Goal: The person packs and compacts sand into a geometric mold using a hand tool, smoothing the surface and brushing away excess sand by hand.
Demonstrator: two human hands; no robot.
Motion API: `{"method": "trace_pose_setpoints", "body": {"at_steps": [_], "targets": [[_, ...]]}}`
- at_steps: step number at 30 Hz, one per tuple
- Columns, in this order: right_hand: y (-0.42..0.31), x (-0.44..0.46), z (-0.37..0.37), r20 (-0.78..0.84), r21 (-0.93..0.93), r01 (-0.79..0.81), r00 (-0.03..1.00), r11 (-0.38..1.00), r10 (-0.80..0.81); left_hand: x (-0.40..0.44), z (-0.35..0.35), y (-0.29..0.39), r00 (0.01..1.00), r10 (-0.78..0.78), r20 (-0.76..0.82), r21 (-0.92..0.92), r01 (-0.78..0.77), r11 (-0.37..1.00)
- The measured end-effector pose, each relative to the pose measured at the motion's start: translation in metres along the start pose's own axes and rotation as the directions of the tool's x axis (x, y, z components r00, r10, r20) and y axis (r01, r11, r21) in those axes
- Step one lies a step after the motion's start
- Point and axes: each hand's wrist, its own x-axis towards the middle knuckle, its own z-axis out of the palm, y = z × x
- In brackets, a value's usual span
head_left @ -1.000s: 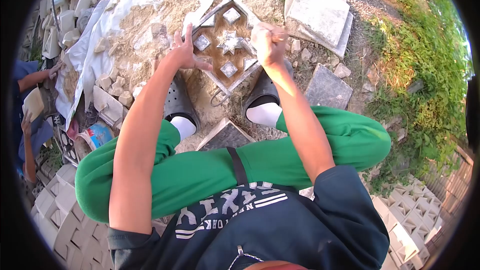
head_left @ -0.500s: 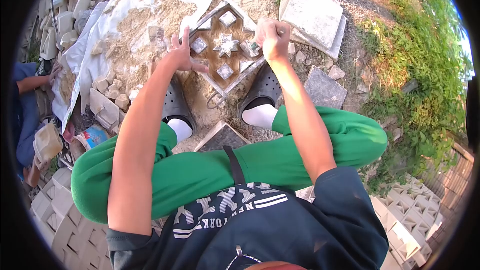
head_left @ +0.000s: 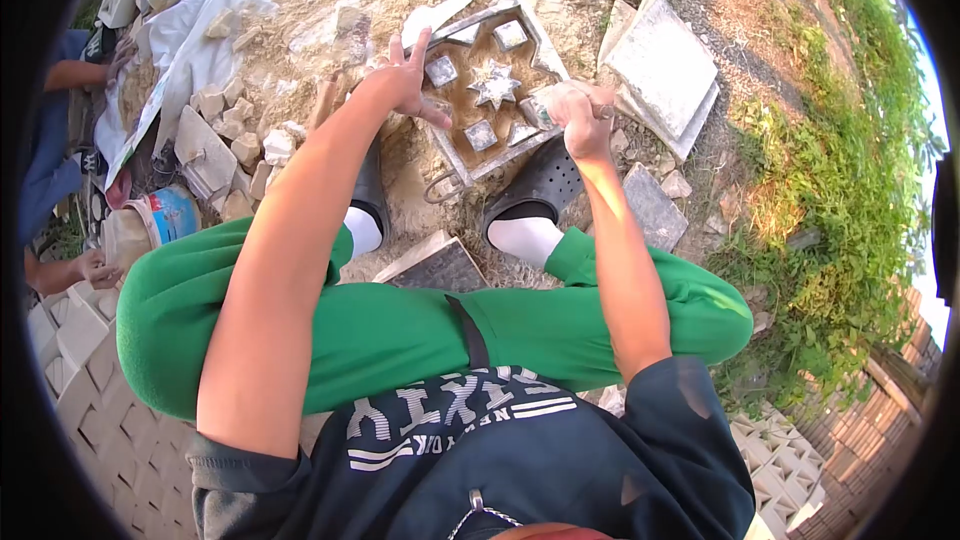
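Note:
A square metal mold (head_left: 462,162) lies on the ground between my shoes. Inside its frame stand a star-shaped block (head_left: 495,85) and several diamond blocks (head_left: 481,135), with brown, wet-looking surfaces around them. Over the mold's left side, my left hand (head_left: 402,87) is open, its fingers spread and nothing in them. My right hand (head_left: 582,120) is closed at the right corner around a short-handled tool (head_left: 604,111), possibly a brush. Most of that tool is hidden by my fingers.
Sand (head_left: 310,25) covers a white sheet (head_left: 190,50) at left, near broken stone pieces (head_left: 240,120). Pale slabs (head_left: 665,65) are stacked at right. Another person's hand (head_left: 95,268) is beside a bucket (head_left: 172,215). Patterned blocks (head_left: 120,410) stand at lower left.
The view has shifted, so the mold appears farther right. My right hand has turned at the mold's right corner; my left hand stays spread. At left, the other person's container has been lowered.

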Motion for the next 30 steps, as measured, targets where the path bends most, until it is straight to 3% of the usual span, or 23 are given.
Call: {"method": "trace_pose_setpoints", "body": {"at_steps": [2,4,7,10,13,14,16,18,21,22,24,25,26,27,28,29,30], "targets": [[-0.009,0.003,-0.003,0.099,-0.037,-0.133,0.986,0.990,0.136,-0.002,0.002,-0.001,1.000,-0.010,-0.002,-0.021,0.010,1.000],[-0.025,0.004,-0.003,0.170,0.085,-0.099,0.982,0.991,0.083,-0.005,-0.003,0.000,1.000,0.009,0.018,-0.058,-0.008,0.998],[-0.017,-0.001,0.005,0.128,0.108,-0.137,0.984,0.985,0.123,-0.008,-0.002,0.001,1.000,-0.018,0.004,-0.048,0.018,0.999],[-0.010,0.004,0.013,0.098,-0.004,-0.084,0.992,0.996,0.084,-0.008,-0.003,0.001,0.999,-0.017,-0.030,-0.063,0.015,0.998],[-0.021,0.001,0.007,0.125,0.224,-0.040,0.992,0.974,0.012,-0.012,-0.006,0.003,1.000,-0.020,-0.006,-0.040,0.019,0.999],[-0.011,-0.002,0.009,0.134,0.224,-0.050,0.991,0.973,0.020,-0.015,-0.004,0.002,1.000,-0.026,-0.002,-0.050,0.025,0.998],[0.002,0.001,0.021,0.101,0.020,-0.129,0.987,0.991,0.126,-0.013,-0.006,0.003,0.999,-0.006,-0.032,-0.031,0.005,1.000],[-0.008,0.005,0.017,0.127,0.047,-0.178,0.977,0.983,0.170,-0.010,-0.006,0.003,0.999,-0.016,-0.042,-0.034,0.015,0.999],[-0.013,0.004,0.010,0.161,0.262,-0.118,0.984,0.958,0.078,-0.008,-0.005,-0.001,0.999,-0.024,-0.027,-0.042,0.023,0.999],[-0.008,-0.002,0.010,0.159,0.259,-0.127,0.983,0.958,0.087,-0.009,-0.003,0.001,1.000,-0.010,-0.014,-0.041,0.009,0.999],[0.002,0.001,0.018,0.252,-0.015,-0.248,0.936,0.969,0.244,-0.010,-0.006,0.003,1.000,-0.004,-0.027,-0.043,0.003,0.999],[-0.001,0.008,0.022,0.246,-0.036,-0.143,0.958,0.989,0.148,-0.011,-0.008,0.004,0.999,-0.021,-0.028,-0.027,0.020,0.999],[-0.004,0.009,0.025,0.250,-0.040,-0.149,0.956,0.988,0.154,-0.014,-0.006,0.005,0.999,-0.041,-0.021,-0.014,0.040,0.999],[-0.013,0.011,0.034,-0.068,0.072,-0.171,0.982,0.983,0.176,-0.015,-0.008,0.005,0.999,-0.041,-0.012,-0.020,0.041,0.999],[-0.016,0.015,0.041,-0.373,0.182,-0.146,0.905,0.972,0.206,-0.014,-0.008,0.004,0.999,-0.043,-0.012,-0.024,0.042,0.999],[-0.016,0.015,0.042,-0.483,0.242,-0.119,0.846,0.963,0.226,-0.014,-0.008,0.004,0.999,-0.046,-0.014,-0.025,0.046,0.999],[-0.019,0.012,0.040,-0.487,0.237,-0.123,0.844,0.964,0.227,-0.015,-0.007,0.006,0.999,-0.045,-0.014,-0.023,0.045,0.999]]}}
